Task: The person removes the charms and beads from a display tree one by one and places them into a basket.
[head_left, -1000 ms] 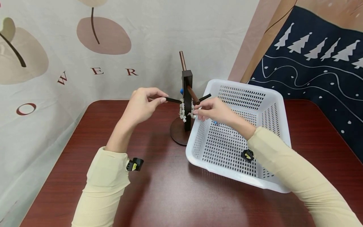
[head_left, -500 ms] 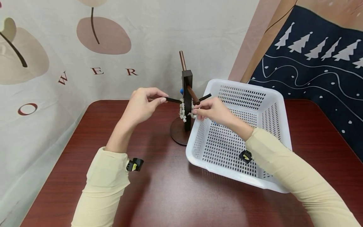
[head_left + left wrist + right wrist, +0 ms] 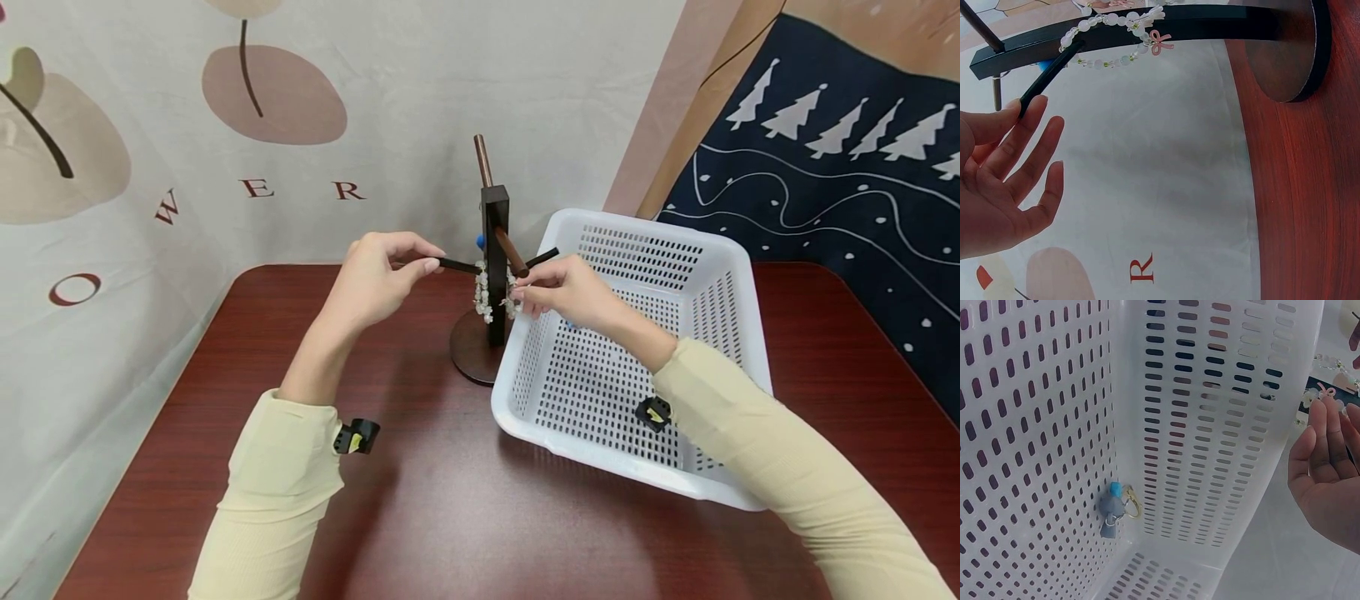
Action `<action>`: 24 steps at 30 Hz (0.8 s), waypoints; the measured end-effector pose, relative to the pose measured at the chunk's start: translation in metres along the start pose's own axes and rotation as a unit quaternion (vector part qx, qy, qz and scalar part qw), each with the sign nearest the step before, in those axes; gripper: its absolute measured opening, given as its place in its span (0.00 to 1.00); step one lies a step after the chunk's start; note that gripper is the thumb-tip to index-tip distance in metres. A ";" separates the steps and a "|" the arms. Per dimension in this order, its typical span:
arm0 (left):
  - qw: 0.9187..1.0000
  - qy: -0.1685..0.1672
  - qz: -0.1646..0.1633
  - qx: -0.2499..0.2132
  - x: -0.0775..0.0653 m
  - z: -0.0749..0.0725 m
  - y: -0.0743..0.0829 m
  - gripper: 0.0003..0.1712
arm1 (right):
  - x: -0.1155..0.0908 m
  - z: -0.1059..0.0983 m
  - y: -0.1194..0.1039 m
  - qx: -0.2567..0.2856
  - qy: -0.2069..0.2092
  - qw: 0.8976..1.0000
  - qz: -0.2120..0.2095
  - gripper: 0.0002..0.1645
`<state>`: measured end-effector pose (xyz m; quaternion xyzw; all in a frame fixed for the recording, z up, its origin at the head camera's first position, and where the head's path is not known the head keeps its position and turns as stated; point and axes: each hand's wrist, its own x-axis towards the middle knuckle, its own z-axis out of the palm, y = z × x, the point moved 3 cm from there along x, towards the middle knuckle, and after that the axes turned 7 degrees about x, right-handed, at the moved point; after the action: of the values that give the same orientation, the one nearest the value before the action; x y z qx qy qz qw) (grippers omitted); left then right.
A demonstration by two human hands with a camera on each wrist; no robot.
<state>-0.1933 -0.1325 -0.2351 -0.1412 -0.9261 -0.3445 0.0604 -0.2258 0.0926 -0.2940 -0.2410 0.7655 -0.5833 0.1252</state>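
A dark wooden stand point(image 3: 496, 208) with a round base and side pegs rises at the table's middle. Between thumb and forefinger my left hand point(image 3: 375, 275) pinches the end of its left black peg point(image 3: 1044, 78), other fingers spread. From that peg hangs a pale beaded bracelet point(image 3: 482, 296), with a pink bow charm point(image 3: 1159, 42). On the post's right side, below another peg, hangs a second beaded bracelet point(image 3: 512, 307). My right hand point(image 3: 573, 292) pinches its beads with the fingertips. Fingers partly hide it; a pink bow point(image 3: 1327, 392) shows there in the right wrist view.
A white perforated basket point(image 3: 517, 421) stands right of the stand, under my right forearm. Inside lies a grey-blue keychain point(image 3: 1112, 506) with a gold ring. Upper copper-coloured pegs point(image 3: 512, 252) jut from the post. A printed cloth point(image 3: 420, 100) hangs behind the table.
My right hand shifts very slightly at the bracelet, and its beads move a little. My left hand keeps its pinch on the peg, and the stand has not moved.
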 end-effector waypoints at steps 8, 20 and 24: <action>1.000 -0.001 -0.001 -0.003 0.000 0.000 -0.001 0.08 | -0.003 -0.004 -0.005 -0.007 -0.001 1.000 -0.004 0.10; 1.000 -0.001 0.000 -0.008 0.000 0.000 -0.001 0.08 | -0.006 -0.014 -0.009 -0.033 0.003 0.999 -0.012 0.10; 1.000 -0.002 0.000 -0.013 0.000 0.001 -0.001 0.08 | -0.006 -0.017 -0.010 -0.026 0.000 0.999 -0.023 0.10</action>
<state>-0.1940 -0.1331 -0.2363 -0.1422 -0.9219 -0.3559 0.0568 -0.2262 0.1074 -0.2798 -0.2613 0.7748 -0.5659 0.1056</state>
